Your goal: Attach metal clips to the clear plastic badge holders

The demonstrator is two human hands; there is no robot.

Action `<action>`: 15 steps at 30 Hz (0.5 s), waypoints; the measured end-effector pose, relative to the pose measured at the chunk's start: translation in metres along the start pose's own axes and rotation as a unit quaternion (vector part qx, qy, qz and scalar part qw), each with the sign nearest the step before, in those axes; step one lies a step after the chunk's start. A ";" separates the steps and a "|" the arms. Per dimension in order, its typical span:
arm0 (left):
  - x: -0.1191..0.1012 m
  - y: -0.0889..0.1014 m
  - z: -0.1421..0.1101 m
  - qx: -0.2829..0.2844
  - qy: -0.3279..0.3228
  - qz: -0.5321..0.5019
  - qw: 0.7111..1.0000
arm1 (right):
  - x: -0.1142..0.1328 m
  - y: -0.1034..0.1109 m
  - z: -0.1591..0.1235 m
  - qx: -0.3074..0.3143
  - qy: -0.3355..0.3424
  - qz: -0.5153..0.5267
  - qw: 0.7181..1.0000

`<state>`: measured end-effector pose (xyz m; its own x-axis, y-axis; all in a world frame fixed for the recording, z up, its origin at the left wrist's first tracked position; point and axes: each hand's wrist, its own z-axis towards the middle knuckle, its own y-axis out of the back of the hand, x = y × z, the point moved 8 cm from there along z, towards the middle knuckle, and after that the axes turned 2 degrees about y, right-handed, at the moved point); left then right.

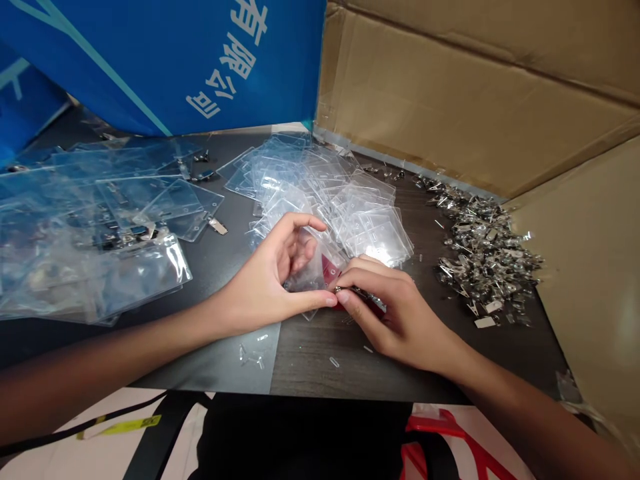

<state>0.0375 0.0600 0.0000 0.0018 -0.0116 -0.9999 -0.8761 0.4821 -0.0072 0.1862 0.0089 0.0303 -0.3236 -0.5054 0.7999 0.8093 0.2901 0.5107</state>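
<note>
Both forearms reach across the dark counter (310,367). The left hand (265,280) curves, its grip clenched on a clear plastic badge holder (310,267), while the right hand (395,313) pinches a metal badge clip (357,294) right against the holder's edge.

Plastic sleeves (325,200) lie left of apparent metal clips (485,257).

We can pass over the dark wood-grain tabletop (320,373) in front of the heap of clear plastic badge holders (320,200); a pile of silver metal clips (485,257) blocks its right.
</note>
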 end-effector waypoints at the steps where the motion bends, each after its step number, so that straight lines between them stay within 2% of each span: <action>1: -0.001 0.000 -0.001 -0.004 -0.007 0.007 1.000 | 0.000 0.000 0.000 0.000 0.004 -0.008 1.000; 9: 0.000 0.000 -0.002 -0.008 -0.034 0.046 0.998 | -0.002 0.001 0.000 -0.014 -0.008 -0.017 1.000; 12: -0.012 0.012 0.000 -0.015 -0.052 0.115 0.992 | -0.008 0.007 0.003 -0.013 -0.033 -0.007 0.999; 15: -0.040 0.040 0.003 -0.046 -0.078 0.254 0.963 | -0.025 0.034 0.005 -0.054 -0.074 -0.100 0.991</action>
<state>0.0039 0.0828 0.0394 -0.3727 0.3403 -0.8633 -0.8218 0.3111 0.4774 0.2196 0.0354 0.0297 -0.5448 -0.4171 0.7275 0.7670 0.1028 0.6333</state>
